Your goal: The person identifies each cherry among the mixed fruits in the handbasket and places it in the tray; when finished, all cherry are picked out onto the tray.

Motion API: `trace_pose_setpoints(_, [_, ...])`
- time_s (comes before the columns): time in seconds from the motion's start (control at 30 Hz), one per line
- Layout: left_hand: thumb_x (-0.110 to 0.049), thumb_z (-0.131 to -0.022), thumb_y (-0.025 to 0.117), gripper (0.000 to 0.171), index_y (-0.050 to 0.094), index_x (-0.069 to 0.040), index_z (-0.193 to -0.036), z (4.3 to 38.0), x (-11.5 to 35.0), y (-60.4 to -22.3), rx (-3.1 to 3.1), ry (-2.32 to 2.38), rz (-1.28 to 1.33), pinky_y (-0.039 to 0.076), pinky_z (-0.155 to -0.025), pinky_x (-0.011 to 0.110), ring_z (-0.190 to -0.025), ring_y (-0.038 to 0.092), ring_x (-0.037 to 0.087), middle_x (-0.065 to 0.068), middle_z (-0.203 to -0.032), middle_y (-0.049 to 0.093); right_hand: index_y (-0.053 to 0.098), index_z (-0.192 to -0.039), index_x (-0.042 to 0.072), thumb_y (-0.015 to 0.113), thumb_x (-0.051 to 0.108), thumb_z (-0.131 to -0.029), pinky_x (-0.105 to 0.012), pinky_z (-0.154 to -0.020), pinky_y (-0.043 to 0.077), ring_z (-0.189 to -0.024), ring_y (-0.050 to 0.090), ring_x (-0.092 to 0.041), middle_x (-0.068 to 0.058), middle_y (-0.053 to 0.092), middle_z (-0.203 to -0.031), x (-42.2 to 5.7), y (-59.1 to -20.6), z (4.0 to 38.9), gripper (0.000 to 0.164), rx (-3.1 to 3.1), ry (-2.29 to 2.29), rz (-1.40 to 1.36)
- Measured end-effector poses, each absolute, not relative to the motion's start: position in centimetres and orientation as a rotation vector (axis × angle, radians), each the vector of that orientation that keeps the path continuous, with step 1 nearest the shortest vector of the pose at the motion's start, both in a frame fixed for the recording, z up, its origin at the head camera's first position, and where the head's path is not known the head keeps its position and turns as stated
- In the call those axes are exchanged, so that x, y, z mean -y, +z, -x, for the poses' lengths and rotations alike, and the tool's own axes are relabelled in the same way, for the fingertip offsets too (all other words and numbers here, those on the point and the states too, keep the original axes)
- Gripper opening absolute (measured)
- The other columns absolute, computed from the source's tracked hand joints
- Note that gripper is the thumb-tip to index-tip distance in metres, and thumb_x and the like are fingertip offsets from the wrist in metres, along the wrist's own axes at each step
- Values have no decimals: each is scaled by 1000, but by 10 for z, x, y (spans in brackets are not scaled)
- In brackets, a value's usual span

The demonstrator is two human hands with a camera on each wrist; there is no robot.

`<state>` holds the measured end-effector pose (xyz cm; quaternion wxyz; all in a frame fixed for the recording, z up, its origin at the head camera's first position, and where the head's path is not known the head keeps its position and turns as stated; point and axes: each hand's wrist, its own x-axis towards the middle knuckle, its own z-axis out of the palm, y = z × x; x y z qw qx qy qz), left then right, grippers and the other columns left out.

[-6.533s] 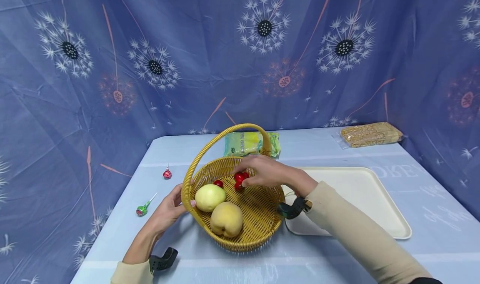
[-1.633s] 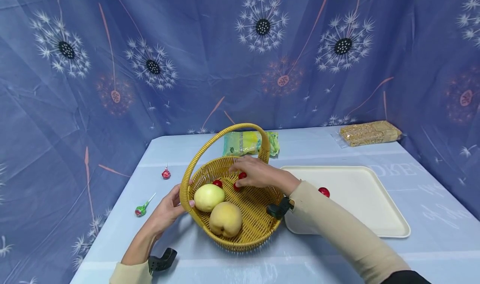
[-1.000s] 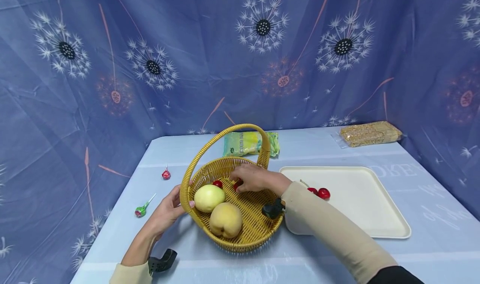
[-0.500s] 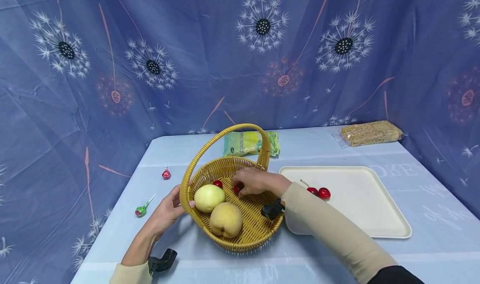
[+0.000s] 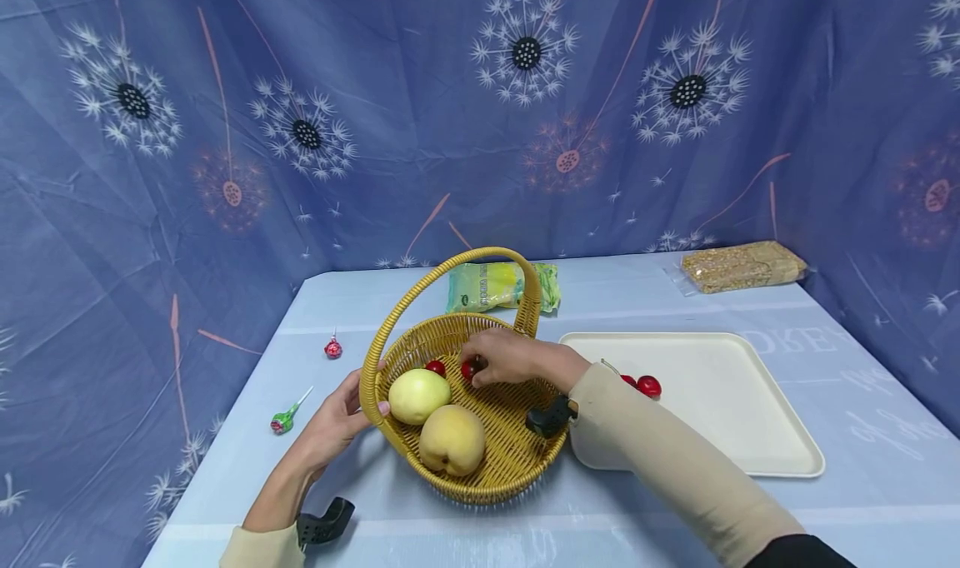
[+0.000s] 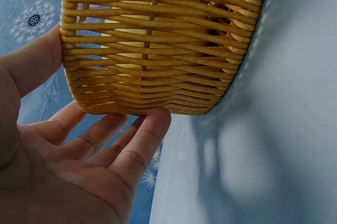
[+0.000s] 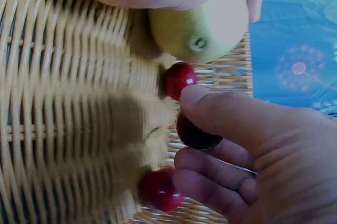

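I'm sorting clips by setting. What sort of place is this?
Probably a makeshift indoor recording set: a dandelion-print curtain hangs behind and beside the table, and a black device sits at each of the person's wrists.

left hand (image 6: 79,169) | thumb and fingers touching wicker basket (image 6: 174,50) | blue-grey tabletop (image 6: 308,129) | dandelion-print cloth (image 6: 34,20) behind

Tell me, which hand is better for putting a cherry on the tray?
Probably the right hand: it holds a cherry, and the tray lies right of the basket. The left hand holds the basket's left side, farther from the tray.
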<state>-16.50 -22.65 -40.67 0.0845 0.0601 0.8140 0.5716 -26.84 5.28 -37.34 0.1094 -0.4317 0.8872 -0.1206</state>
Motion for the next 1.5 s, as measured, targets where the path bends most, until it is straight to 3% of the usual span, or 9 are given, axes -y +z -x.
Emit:
trace_pose_setpoints(0.17, [-21,-87,67,70,30,-15,-146,165,226,-406,-2420,1715,-169,38,-103,42,-139,34,35,15,-151,35,62,-123,18,67,28,-87,-30,-82,45,-90,56,-9,5,61,-115,-62,-356,259,37,-2627,-463,1315])
trace_pose_setpoints(0.37, [-21,-87,66,69,31,-14,-146,165,226,-406,-2421,1717,-165,41,-99,33,-137,36,35,15,-150,36,63,-120,21,67,28,-87,-23,-73,46,-81,56,-4,8,62,-106,-79,-340,247,34,-2646,-611,1385])
trace_pose_setpoints(0.5, [-21,-88,66,69,30,-14,-146,164,225,-405,-2418,1714,-166,41,-96,27,-138,35,35,16,-151,35,62,-121,23,68,28,-87,-23,-71,47,-80,55,-3,7,62,-106,-94,-329,239,36,-2669,-655,1392])
trace_pose_setpoints(0.67, [-21,-88,65,68,30,-13,-146,163,225,-404,-2412,1714,-183,40,-100,34,-137,36,36,17,-151,35,62,-122,22,69,26,-86,-27,-74,51,-82,57,-3,7,62,-103,-118,-318,231,37,-2692,-729,1414])
trace_pose_setpoints(0.87, [-21,-88,65,67,31,-14,-146,163,225,-403,-2410,1714,-185,40,-100,34,-136,38,36,16,-150,36,62,-120,21,71,26,-84,-23,-74,51,-83,59,-5,10,62,-101,-155,-311,220,37,-2761,-809,1443])
trace_pose_setpoints(1.13, [-22,-87,67,68,32,-15,-145,163,227,-404,-2427,1695,-154,40,-101,38,-136,38,35,16,-149,37,64,-118,18,73,23,-82,-23,-69,50,-82,58,1,12,63,-98,-202,-318,209,38,-2870,-892,1305])
trace_pose_setpoints(1.5, [-22,-88,66,68,31,-15,-146,162,225,-401,-2427,1695,-169,41,-98,32,-135,39,36,17,-149,38,65,-113,14,75,13,-79,-21,-65,47,-79,57,5,10,64,-94,-263,-355,196,36,-3041,-925,1072])
